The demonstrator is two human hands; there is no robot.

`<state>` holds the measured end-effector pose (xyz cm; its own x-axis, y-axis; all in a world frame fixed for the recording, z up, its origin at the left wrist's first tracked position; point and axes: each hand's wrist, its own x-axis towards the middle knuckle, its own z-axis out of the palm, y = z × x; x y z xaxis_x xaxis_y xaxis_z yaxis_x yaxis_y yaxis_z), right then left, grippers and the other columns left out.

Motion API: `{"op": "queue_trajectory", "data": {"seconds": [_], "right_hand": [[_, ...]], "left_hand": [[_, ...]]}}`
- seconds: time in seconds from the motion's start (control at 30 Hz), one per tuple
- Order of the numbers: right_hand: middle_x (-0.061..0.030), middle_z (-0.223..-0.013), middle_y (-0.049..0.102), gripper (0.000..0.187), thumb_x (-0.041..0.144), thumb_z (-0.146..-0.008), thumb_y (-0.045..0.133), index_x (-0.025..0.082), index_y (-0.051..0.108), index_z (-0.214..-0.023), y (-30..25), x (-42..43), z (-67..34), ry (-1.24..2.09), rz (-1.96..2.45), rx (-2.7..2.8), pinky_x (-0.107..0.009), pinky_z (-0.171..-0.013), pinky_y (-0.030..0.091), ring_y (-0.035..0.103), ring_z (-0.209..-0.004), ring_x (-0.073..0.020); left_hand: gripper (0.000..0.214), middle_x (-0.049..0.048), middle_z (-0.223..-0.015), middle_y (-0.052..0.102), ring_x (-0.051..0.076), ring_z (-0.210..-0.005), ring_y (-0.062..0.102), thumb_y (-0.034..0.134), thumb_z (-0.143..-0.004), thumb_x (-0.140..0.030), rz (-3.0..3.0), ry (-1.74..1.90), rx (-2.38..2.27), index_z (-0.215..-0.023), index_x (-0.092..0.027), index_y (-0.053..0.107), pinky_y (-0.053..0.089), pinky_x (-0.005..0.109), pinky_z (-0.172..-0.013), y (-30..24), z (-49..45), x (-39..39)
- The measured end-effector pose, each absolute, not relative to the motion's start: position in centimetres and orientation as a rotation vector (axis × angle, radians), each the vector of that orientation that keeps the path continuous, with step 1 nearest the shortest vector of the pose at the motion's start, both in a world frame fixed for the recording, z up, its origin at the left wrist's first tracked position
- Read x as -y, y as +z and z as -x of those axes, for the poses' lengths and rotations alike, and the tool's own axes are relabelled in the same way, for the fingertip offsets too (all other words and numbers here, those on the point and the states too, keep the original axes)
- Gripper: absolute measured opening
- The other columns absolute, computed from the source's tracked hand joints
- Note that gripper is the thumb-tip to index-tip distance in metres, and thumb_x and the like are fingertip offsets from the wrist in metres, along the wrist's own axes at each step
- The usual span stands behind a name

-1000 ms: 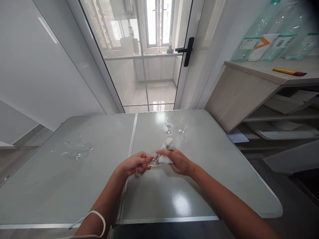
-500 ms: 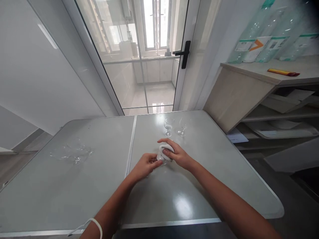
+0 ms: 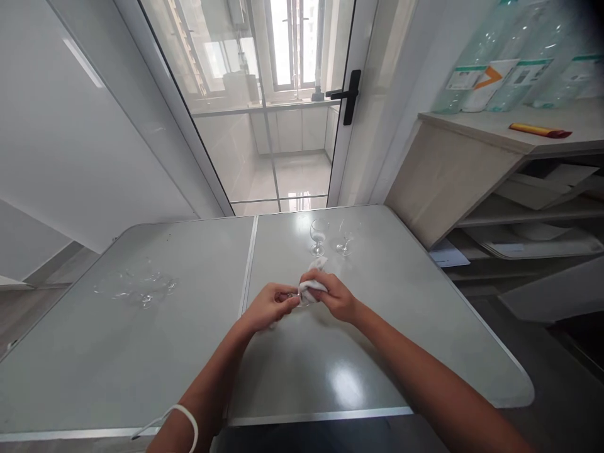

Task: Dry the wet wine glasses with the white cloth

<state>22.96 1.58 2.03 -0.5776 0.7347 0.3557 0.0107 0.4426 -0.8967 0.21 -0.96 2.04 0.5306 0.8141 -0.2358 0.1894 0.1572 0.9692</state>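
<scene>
My left hand (image 3: 270, 306) is closed around a small clear stemmed glass (image 3: 293, 296), held over the middle of the grey folding table (image 3: 141, 371). My right hand (image 3: 333, 296) is closed on a white cloth (image 3: 312, 284) pressed against that glass. Most of the glass is hidden by my fingers and the cloth. Two clear stemmed glasses (image 3: 319, 236) (image 3: 346, 238) stand upright just beyond my hands.
Several clear glasses (image 3: 136, 286) are grouped at the table's left side. A glass door with a black handle (image 3: 348, 96) stands behind the table. To the right are wooden shelves (image 3: 509, 170) with papers, large plastic bottles (image 3: 491, 75) and a yellow-red object (image 3: 539, 130) on top.
My right hand has kept working the cloth over the glass, bunching it, then shifting its grip. Both hands stayed together over the table's middle.
</scene>
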Motion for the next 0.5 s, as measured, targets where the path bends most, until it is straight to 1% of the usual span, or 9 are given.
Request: {"op": "queue_trajectory", "data": {"seconds": [0.1,0.2,0.27,0.3,0.37,0.43,0.5], "right_hand": [[-0.0003,-0.084,0.056,0.021,0.043,-0.097,0.058,0.022,0.062,-0.100,2.2,-1.7,-22.6,1.504,0.803,1.564,-0.028,-0.067,0.039,0.048,-0.074,-0.0166],[-0.0005,-0.087,0.056,0.031,0.049,-0.092,0.064,0.025,0.061,-0.111,1.9,-1.7,-22.4,1.781,0.845,1.242,-0.027,-0.066,0.040,0.049,-0.075,-0.0174],[-0.0015,-0.091,0.057,0.037,0.050,-0.091,0.066,0.026,0.059,-0.118,1.8,-1.6,-22.3,1.840,0.818,1.185,-0.028,-0.069,0.042,0.051,-0.079,-0.0188],[-0.0018,-0.093,0.058,0.038,0.050,-0.091,0.067,0.027,0.059,-0.119,1.8,-1.6,-22.3,1.818,0.807,1.219,-0.029,-0.071,0.042,0.051,-0.081,-0.0191],[-0.0018,-0.096,0.058,0.034,0.048,-0.093,0.066,0.026,0.060,-0.118,1.9,-1.4,-22.3,1.734,0.788,1.353,-0.029,-0.074,0.041,0.051,-0.085,-0.0189],[-0.0016,-0.094,0.057,0.030,0.047,-0.095,0.063,0.025,0.060,-0.115,2.1,-1.4,-22.4,1.686,0.746,1.470,-0.028,-0.072,0.039,0.049,-0.083,-0.0181],[-0.0017,-0.090,0.054,0.028,0.047,-0.097,0.059,0.023,0.060,-0.110,2.2,-1.4,-22.7,1.662,0.669,1.528,-0.028,-0.068,0.037,0.046,-0.078,-0.0173]], "left_hand": [[0.042,-0.0041,-0.058,0.046,0.011,-0.053,0.040,0.063,-0.091,-0.054,-1.882,0.663,-1.239,-0.105,-0.015,0.072,0.027,0.023,-0.055,1.4,-0.9,1.5],[0.044,0.0033,-0.069,0.063,0.017,-0.060,0.053,0.066,-0.090,-0.046,-2.306,0.665,-1.523,-0.123,-0.017,0.069,0.031,0.026,-0.059,0.3,-1.1,2.0],[0.045,0.0078,-0.075,0.068,0.019,-0.062,0.057,0.064,-0.091,-0.043,-2.378,0.678,-1.623,-0.126,-0.016,0.067,0.033,0.027,-0.059,0.0,-1.1,2.1],[0.044,0.0077,-0.075,0.067,0.019,-0.062,0.057,0.065,-0.091,-0.043,-2.348,0.699,-1.623,-0.125,-0.016,0.068,0.033,0.027,-0.059,0.1,-1.2,2.2],[0.040,0.0037,-0.070,0.062,0.016,-0.059,0.052,0.067,-0.088,-0.045,-2.140,0.736,-1.502,-0.116,-0.017,0.070,0.032,0.025,-0.057,0.5,-1.2,2.1],[0.039,-0.0013,-0.062,0.052,0.011,-0.050,0.041,0.066,-0.088,-0.053,-1.753,0.682,-1.255,-0.097,-0.016,0.070,0.028,0.023,-0.052,1.1,-1.1,1.9],[0.047,-0.0053,-0.056,0.042,0.006,-0.043,0.027,0.063,-0.087,-0.062,-1.306,0.543,-0.995,-0.079,-0.015,0.061,0.022,0.021,-0.046,1.4,-0.7,1.4]]}}
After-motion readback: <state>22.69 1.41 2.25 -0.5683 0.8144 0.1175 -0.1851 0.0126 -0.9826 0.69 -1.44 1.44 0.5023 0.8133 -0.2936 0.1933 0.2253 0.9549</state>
